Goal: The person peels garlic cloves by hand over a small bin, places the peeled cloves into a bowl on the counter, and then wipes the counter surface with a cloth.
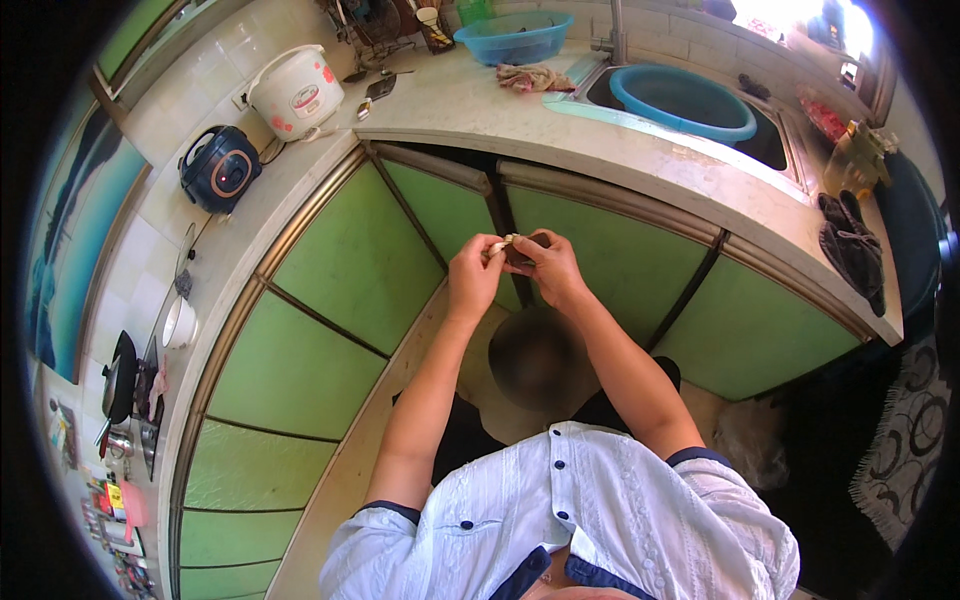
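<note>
My left hand (474,276) and my right hand (556,268) meet in front of me, fingertips close together. Between the left fingers is a small pale piece (496,248), which looks like a garlic clove. A dark brown, flat-looking thing (517,256) sits in my right hand, partly covered by the fingers; I cannot tell what it is. Another pale bit (511,238) shows at the right thumb and touches the gap between both hands. Below them, a dark round shape (536,360) near the floor is blurred.
Green cabinet doors (600,247) stand beyond my hands, under a pale countertop (465,112). On it are a white rice cooker (296,94), a dark blue cooker (220,169), a cloth (534,78) and a blue basin (517,41). Another basin (682,101) rests over the sink (772,142).
</note>
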Available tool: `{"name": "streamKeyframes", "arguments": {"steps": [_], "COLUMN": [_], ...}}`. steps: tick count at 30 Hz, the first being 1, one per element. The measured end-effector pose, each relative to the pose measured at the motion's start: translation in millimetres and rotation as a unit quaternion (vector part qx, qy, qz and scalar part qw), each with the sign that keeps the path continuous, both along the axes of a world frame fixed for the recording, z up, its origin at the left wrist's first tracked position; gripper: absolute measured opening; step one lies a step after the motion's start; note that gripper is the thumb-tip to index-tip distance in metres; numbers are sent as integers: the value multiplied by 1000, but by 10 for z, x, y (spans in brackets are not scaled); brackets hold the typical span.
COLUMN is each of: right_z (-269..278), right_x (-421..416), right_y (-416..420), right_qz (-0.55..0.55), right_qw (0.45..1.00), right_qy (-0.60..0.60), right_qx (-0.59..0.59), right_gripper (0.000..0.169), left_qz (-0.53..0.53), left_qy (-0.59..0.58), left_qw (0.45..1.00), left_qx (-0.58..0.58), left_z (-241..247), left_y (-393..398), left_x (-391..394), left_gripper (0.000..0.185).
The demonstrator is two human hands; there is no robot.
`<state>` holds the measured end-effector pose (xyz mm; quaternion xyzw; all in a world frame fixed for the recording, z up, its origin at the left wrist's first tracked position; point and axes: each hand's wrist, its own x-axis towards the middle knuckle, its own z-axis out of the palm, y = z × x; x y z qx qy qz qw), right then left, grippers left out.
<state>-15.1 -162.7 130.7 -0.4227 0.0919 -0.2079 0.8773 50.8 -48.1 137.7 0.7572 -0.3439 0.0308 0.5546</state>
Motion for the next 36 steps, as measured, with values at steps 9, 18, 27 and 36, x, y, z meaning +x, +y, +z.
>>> {"name": "streamKeyframes", "arguments": {"steps": [9,18,27,36], "right_z": [779,1046,1137,864], "right_x": [392,1156,1094,272], "right_y": [-541,-1523,-1778,-749], "right_qz": [-197,-262,-229,-152], "right_qw": [929,658,806,862], "right_qy": [-14,197,101,-13], "right_qx": [-312,-678,-537,-484], "right_gripper": [17,22,29,26], "left_qz": [-45,-65,-41,-35], "left_qy": [400,396,431,408], "left_qw": [886,901,878,876], "left_qx": [-230,-166,-205,-255], "left_z": [-126,-317,-460,-585], "left_y": [313,537,508,337], "left_x": [103,-3,36,-33], "left_gripper": [13,14,10,12]}}
